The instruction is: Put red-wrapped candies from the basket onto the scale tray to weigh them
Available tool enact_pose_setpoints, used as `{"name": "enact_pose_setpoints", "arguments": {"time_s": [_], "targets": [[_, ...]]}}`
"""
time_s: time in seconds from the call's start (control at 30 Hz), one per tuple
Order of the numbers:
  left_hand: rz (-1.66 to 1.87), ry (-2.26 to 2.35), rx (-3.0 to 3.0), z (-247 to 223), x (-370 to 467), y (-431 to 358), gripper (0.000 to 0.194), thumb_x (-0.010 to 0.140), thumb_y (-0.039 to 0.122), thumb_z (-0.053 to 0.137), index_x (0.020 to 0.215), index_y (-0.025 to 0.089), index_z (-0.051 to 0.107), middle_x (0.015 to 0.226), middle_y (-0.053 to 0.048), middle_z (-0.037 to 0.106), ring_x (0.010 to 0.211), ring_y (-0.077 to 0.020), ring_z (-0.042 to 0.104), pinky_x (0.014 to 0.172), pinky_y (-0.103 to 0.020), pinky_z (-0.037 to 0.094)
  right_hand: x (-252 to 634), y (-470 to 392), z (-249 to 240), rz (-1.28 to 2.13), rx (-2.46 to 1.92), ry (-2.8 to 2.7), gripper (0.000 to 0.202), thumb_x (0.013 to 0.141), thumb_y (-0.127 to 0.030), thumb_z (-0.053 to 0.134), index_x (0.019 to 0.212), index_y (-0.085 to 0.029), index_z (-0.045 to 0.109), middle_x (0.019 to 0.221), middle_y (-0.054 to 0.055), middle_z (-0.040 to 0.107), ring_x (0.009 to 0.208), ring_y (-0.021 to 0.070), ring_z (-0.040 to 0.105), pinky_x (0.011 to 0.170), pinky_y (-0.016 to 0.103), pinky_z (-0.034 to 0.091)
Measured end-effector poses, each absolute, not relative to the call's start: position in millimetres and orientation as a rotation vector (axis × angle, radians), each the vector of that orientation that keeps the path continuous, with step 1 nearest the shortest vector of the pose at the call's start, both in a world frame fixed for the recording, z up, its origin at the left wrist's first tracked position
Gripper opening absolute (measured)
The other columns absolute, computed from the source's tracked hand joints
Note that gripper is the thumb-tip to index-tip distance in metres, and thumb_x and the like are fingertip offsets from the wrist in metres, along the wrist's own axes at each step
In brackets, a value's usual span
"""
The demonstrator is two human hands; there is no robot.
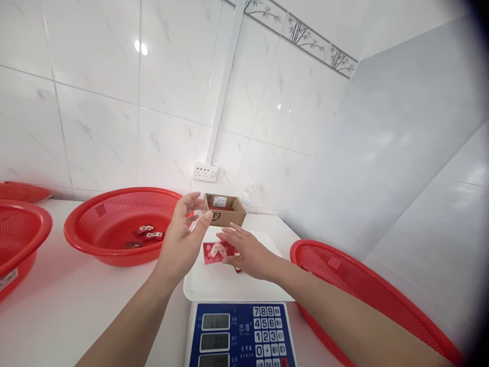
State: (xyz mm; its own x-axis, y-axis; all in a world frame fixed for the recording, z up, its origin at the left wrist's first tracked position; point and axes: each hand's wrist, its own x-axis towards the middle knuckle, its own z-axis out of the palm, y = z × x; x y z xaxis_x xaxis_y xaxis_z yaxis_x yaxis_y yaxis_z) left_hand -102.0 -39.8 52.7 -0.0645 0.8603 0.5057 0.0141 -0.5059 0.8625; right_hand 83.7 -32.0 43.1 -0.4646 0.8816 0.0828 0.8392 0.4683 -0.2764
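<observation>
A red and pink packet [216,252] with a white label lies on the white pan [206,288] of a digital scale. My right hand [250,252] is over the pan at the packet's right end, fingers and thumb apart; whether it touches the packet I cannot tell. Part of another small red packet [239,269] shows beneath this hand. My left hand [183,237] is raised at the pan's left edge, open, with nothing in it. The scale's blue panel [244,331] faces me, its displays and number keys in view.
A red mesh basket [114,196] with several small packets [144,229] stands left, another red basket [23,211] at the far left. On the right is a long red basket [344,265]. Behind the pan sits an open cardboard box [237,216], below a wall socket [205,172].
</observation>
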Motion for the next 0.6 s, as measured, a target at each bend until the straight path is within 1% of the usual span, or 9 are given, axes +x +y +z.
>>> {"name": "enact_pose_setpoints", "arguments": {"time_s": [0.07, 0.1, 0.2, 0.27, 0.33, 0.4, 0.5, 0.6], "targets": [[1.646, 0.942, 1.553, 54.9, -103.7, -43.0, 0.042, 0.086, 0.042, 0.052, 0.124, 0.028, 0.041, 0.126, -0.006, 0.049, 0.121, -0.0222, 0.044, 0.099, -0.04, 0.039, 83.3, -31.9, 37.2, 0.316, -1.556, -2.582, 0.057, 0.085, -0.04, 0.054, 0.138, -0.024, 0.04, 0.15, 0.006, 0.029, 0.141, 0.0276, 0.008, 0.112, 0.048, 0.018], [1.641, 0.932, 1.556, 55.6, -103.7, -43.9, 0.041, 0.087, 0.042, 0.051, 0.124, 0.028, 0.041, 0.126, -0.006, 0.049, 0.122, -0.0217, 0.043, 0.1, -0.04, 0.038, 83.2, -33.5, 35.2, 0.323, -1.553, -2.627, 0.055, 0.086, -0.04, 0.052, 0.138, -0.025, 0.041, 0.151, 0.006, 0.027, 0.141, 0.0279, 0.007, 0.112, 0.049, 0.016], [1.626, 0.914, 1.572, 56.0, -102.6, -44.1, 0.038, 0.088, 0.041, 0.05, 0.122, 0.026, 0.042, 0.126, -0.007, 0.049, 0.123, -0.0213, 0.042, 0.102, -0.04, 0.036, 82.6, -40.9, 31.6, 0.336, -1.476, -2.745, 0.05, 0.089, -0.045, 0.045, 0.137, -0.028, 0.042, 0.149, 0.003, 0.03, 0.141, 0.0278, 0.007, 0.112, 0.053, 0.012], [1.63, 0.902, 1.582, 55.4, -102.1, -42.8, 0.036, 0.088, 0.041, 0.05, 0.12, 0.026, 0.043, 0.125, -0.007, 0.049, 0.123, -0.0217, 0.042, 0.103, -0.041, 0.035, 82.6, -43.7, 29.5, 0.362, -1.479, -2.781, 0.053, 0.091, -0.049, 0.04, 0.139, -0.028, 0.039, 0.148, 0.002, 0.032, 0.141, 0.0288, 0.006, 0.111, 0.055, 0.01], [1.628, 0.888, 1.586, 54.5, -101.9, -41.4, 0.035, 0.088, 0.041, 0.05, 0.119, 0.027, 0.044, 0.125, -0.007, 0.05, 0.123, -0.0217, 0.042, 0.102, -0.041, 0.036, 83.1, -42.7, 26.6, 0.38, -1.508, -2.792, 0.055, 0.092, -0.05, 0.035, 0.141, -0.027, 0.035, 0.149, 0.001, 0.031, 0.141, 0.03, 0.005, 0.111, 0.056, 0.008], [1.62, 0.873, 1.59, 53.9, -101.6, -40.7, 0.035, 0.089, 0.041, 0.049, 0.12, 0.026, 0.044, 0.125, -0.006, 0.05, 0.122, -0.0209, 0.042, 0.102, -0.04, 0.036, 84.0, -38.9, 23.1, 0.382, -1.511, -2.791, 0.055, 0.093, -0.05, 0.032, 0.142, -0.027, 0.032, 0.15, 0.001, 0.028, 0.141, 0.03, 0.004, 0.111, 0.055, 0.007], [1.599, 0.868, 1.601, 54.1, -101.1, -41.3, 0.036, 0.089, 0.04, 0.049, 0.121, 0.026, 0.043, 0.124, -0.007, 0.05, 0.122, -0.0203, 0.043, 0.101, -0.039, 0.037, 84.9, -32.3, 18.6, 0.366, -1.465, -2.791, 0.052, 0.094, -0.049, 0.031, 0.143, -0.031, 0.03, 0.15, -0.001, 0.028, 0.141, 0.0274, 0.003, 0.112, 0.054, 0.007], [1.599, 0.864, 1.598, 55.2, -100.9, -42.9, 0.037, 0.088, 0.04, 0.05, 0.122, 0.025, 0.043, 0.122, -0.007, 0.051, 0.121, -0.0204, 0.043, 0.1, -0.038, 0.037, 85.4, -29.2, 16.4, 0.364, -1.441, -2.802, 0.05, 0.095, -0.043, 0.03, 0.143, -0.03, 0.029, 0.15, -0.001, 0.028, 0.141, 0.0266, 0.004, 0.112, 0.054, 0.008]]}}
